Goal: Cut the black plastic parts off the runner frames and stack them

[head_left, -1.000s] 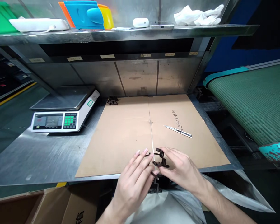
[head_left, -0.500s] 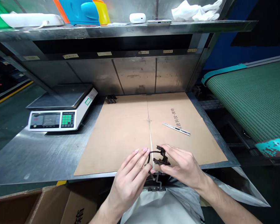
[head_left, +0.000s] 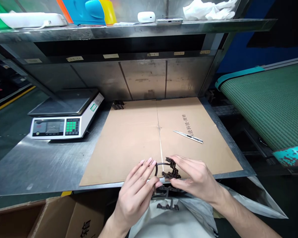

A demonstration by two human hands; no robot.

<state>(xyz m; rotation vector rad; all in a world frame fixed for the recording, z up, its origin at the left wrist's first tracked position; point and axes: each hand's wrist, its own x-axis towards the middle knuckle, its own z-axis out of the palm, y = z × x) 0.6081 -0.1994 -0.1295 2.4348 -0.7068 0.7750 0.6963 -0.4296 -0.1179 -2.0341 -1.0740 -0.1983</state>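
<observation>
Both hands hold one dark brown moulded plastic frame of small parts (head_left: 169,169) over the near edge of a flat cardboard sheet (head_left: 136,138). My left hand (head_left: 136,193) pinches a curved runner at the frame's left side. My right hand (head_left: 196,178) grips the cluster of small parts at its right. More of the frame (head_left: 167,206) hangs below the table edge, above a grey plastic bag (head_left: 173,221).
A thin knife blade (head_left: 188,136) lies on the cardboard to the right. A digital scale (head_left: 64,114) stands at the left, a small stack of dark parts (head_left: 118,105) behind. A green conveyor belt (head_left: 270,102) runs on the right. An open carton (head_left: 52,218) sits lower left.
The curved runner has bent further out from the part cluster between my hands, and the hanging part of the frame has dropped lower over the bag.
</observation>
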